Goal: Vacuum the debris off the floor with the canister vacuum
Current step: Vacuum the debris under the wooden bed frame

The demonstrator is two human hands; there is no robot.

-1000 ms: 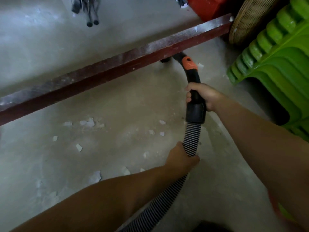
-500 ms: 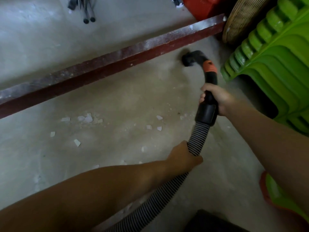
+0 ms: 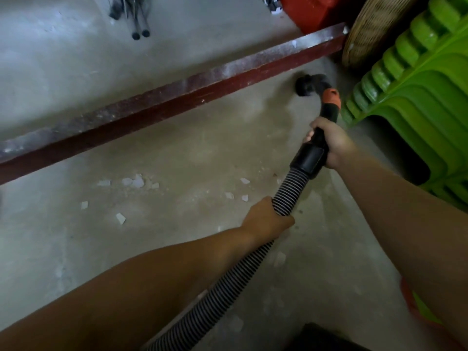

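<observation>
Beam and green stools flank nozzle.
Right hand grips handle; left hand grips hose.

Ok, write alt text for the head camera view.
A person's right hand grips a black vacuum handle, nozzle down near a dark red beam, while the left hand holds the ribbed hose. White chips dot the concrete floor beside green plastic stools.
</observation>
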